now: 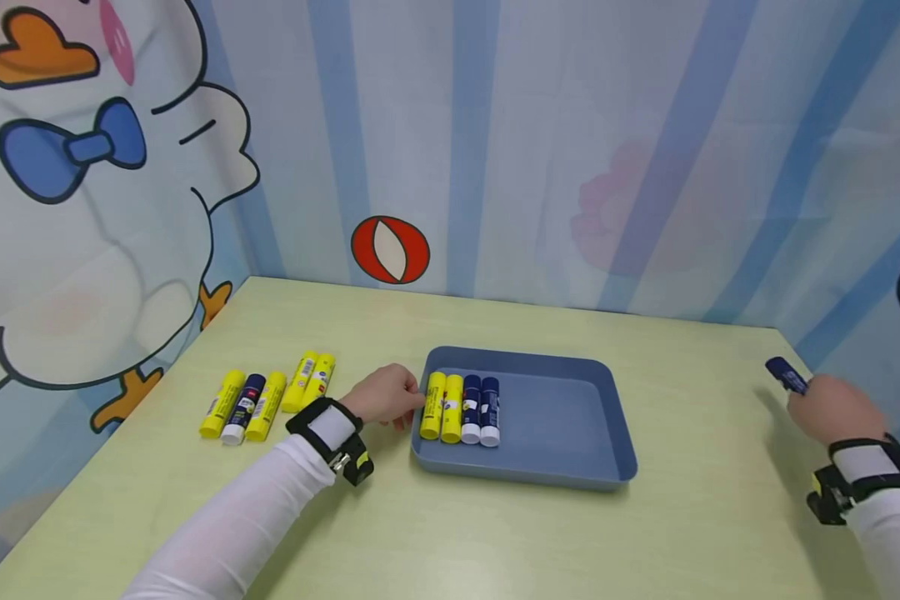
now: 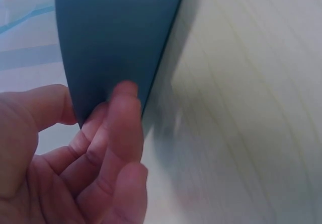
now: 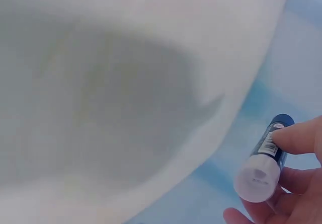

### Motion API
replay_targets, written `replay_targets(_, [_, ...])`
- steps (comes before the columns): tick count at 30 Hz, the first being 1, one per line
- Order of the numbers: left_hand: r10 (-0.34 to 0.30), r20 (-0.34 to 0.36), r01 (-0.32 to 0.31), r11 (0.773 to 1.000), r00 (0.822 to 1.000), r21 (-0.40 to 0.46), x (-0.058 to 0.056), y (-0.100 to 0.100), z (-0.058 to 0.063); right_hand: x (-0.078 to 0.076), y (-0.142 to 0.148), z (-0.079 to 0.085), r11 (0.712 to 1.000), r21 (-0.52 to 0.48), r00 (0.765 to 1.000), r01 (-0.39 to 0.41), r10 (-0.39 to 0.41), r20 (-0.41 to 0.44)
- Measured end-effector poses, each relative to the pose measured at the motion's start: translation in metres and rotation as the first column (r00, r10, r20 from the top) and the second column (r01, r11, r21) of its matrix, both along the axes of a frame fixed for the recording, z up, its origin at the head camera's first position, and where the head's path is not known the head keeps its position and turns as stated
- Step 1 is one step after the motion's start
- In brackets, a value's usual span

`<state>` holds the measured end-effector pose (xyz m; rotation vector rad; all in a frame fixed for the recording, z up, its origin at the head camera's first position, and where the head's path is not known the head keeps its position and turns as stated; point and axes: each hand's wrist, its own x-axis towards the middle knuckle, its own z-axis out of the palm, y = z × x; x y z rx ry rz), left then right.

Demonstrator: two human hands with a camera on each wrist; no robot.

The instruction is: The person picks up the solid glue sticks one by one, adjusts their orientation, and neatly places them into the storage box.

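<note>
My left hand point(image 1: 385, 395) is at the left wall of a blue-grey tray point(image 1: 547, 478). In the left wrist view its thumb and fingers pinch the wall of the tray point(image 2: 113, 27) by the rim. Inside the tray, at its left end, two yellow glue sticks point(image 1: 442, 407) and two dark blue glue sticks with white ends point(image 1: 480, 410) lie side by side. Off to the right, my right hand point(image 1: 836, 410) holds a dark blue glue stick point(image 1: 786, 375) above the table. Its white end point(image 3: 257, 178) points at the camera in the right wrist view.
Left of the tray, a yellow, a dark blue point(image 1: 243, 408) and another yellow glue stick lie in a row on the table. Two more yellow glue sticks point(image 1: 309, 382) lie just behind them. A printed cloth backdrop point(image 1: 540, 167) rises along the table's far edge.
</note>
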<state>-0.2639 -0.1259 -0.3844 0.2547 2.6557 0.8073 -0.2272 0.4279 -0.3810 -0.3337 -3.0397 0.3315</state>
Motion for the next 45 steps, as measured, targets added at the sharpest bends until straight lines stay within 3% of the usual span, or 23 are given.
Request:
replay_targets(4, [0.0,0.0,0.0,1.0,1.0,-0.003,-0.001,0.0,-0.001,-0.007,-0.024,0.017,0.985,-0.044,0.986,-0.165,0.163,-0.047])
replay_targets(7, [0.0,-0.002,0.0,1.0,1.0,0.0,0.0,0.0,-0.001,-0.011,-0.05,0.028,0.969,-0.072,0.97,-0.237,0.232,-0.069])
replay_targets(18, [-0.007,0.005,0.007,1.0,1.0,0.004,-0.001,0.001,0.0,-0.013,-0.155,0.053,0.903,-0.224,0.928,-0.367,0.37,-0.03])
replay_targets(27, [0.009,0.006,-0.01,1.0,1.0,0.009,0.001,0.001,0.001,-0.015,-0.214,0.054,0.828,-0.311,0.866,-0.466,0.499,0.03])
replay_targets(32, [0.008,-0.003,-0.008,1.0,1.0,0.006,0.001,0.002,0.0,-0.016,-0.24,0.042,0.832,-0.293,0.849,-0.471,0.518,0.105])
replay_targets(39, [0.011,-0.004,-0.011,1.0,1.0,0.012,0.0,0.001,-0.002,-0.027,-0.263,0.015,0.868,-0.257,0.858,-0.424,0.476,0.193])
replay_targets(45, [0.004,-0.005,-0.004,1.0,1.0,0.007,0.0,0.001,-0.001,-0.031,-0.274,0.007,0.887,-0.244,0.852,-0.392,0.451,0.268])
